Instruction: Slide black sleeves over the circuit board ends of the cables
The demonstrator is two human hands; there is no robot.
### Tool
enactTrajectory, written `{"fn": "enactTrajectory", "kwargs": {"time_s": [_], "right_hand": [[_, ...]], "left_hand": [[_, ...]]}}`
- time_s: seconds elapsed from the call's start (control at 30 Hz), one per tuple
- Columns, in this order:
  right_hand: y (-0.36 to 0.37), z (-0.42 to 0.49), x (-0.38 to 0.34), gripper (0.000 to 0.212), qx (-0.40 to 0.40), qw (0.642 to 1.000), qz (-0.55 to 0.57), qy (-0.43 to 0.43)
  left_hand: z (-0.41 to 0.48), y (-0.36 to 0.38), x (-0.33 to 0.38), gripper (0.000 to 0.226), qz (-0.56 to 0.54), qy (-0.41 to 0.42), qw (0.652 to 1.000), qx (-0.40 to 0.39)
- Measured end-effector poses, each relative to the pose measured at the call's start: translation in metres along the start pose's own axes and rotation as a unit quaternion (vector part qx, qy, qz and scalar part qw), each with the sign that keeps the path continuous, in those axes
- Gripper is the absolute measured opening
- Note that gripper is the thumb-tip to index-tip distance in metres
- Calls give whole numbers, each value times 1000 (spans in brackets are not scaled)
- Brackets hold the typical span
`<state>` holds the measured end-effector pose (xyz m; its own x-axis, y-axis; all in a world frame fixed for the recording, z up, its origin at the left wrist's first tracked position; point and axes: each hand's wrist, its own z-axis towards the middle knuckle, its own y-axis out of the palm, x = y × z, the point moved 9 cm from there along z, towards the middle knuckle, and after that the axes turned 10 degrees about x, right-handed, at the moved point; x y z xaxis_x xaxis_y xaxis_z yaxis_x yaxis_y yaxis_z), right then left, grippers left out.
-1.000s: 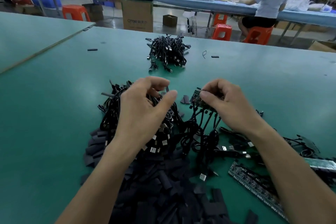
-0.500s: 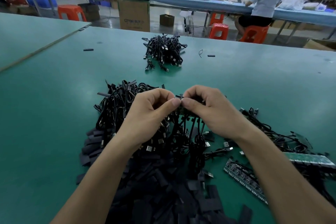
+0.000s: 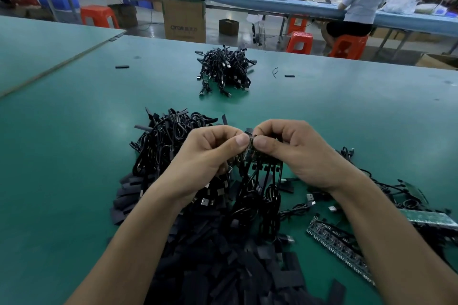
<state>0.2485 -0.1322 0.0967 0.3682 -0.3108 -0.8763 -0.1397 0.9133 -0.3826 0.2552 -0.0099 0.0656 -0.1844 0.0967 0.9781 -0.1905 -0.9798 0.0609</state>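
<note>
Above the green surface (image 3: 74, 168) the left hand (image 3: 205, 158) pinches what seems to be a small black sleeve (image 3: 248, 132). The right hand (image 3: 297, 156) has its grip closed on the board end of the cables (image 3: 262, 181), which hang down limp. The sleeve looks light and soft; better to hold it by its edges, so the mouth stays open. Both wrists bend inward, thumbs nearly touching.

A factory assembly floor: long green worktables (image 3: 74, 156) heaped with cable bundles (image 3: 225, 69), cardboard cartons (image 3: 184, 20), orange stools (image 3: 300, 42), and a seated worker (image 3: 359, 5) far right.
</note>
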Motion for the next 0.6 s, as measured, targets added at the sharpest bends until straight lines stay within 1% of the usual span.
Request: {"fn": "enactTrajectory", "kwargs": {"time_s": [0.1,0.2,0.3,0.37,0.47,0.53,0.6], "right_hand": [[-7,0,3,14,28,999,-21,5],[-22,0,14,16,67,994,-73,37],[-40,0,28,15,132,975,-161,74],[-51,-1,33,16,180,952,-229,91],[-68,-7,36,16,249,916,-290,121],[-73,-10,36,15,269,905,-302,128],[-69,-11,31,12,262,904,-314,124]], "left_hand": [[1,-4,4,19,-11,6,1000,29],[1,-11,11,22,-72,12,996,42],[1,-16,20,21,-180,34,981,60],[0,-18,26,18,-217,61,971,77],[-1,-32,37,20,-233,99,960,121],[0,-44,42,19,-228,111,955,151],[0,-51,42,17,-204,111,957,174]]}}
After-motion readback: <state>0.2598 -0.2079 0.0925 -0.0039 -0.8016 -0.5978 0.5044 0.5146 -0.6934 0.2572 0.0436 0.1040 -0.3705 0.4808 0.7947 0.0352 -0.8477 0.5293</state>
